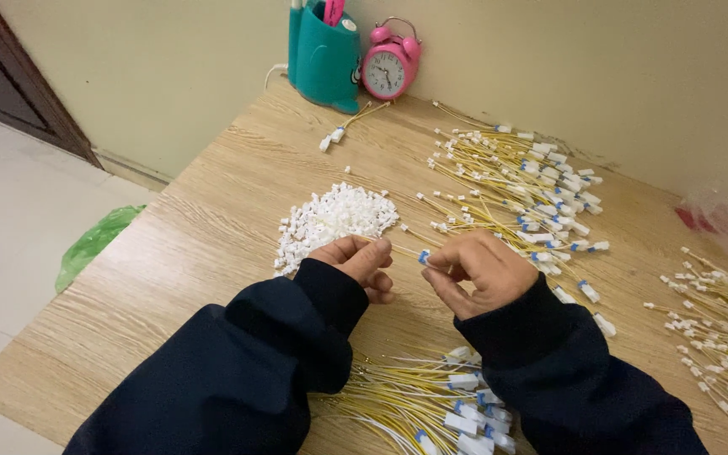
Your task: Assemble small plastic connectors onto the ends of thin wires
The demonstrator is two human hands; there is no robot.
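— Where does the wire sit against your fingers?

— My right hand [475, 274] pinches a thin yellow wire [402, 250] at its blue-banded white plug [424, 257], fingertips closed on it. The wire runs roughly level, leftward, straight into my left hand [362, 263], whose thumb and fingers are closed around its far tip. Whether a small white piece sits inside that pinch, I cannot tell. Both hands meet above the wooden table [204, 244], the left one nearer the heap of white connector housings [334, 217].

— And the containers?

— Only one: a teal pen holder [326, 55] against the wall, something pink standing in it, a pink alarm clock [389, 67] just beside. Everything else lies loose: a spread of yellow wires [516, 181] beyond my right hand, another bundle [431, 404] between my sleeves, more wires [722, 324] at the far right.
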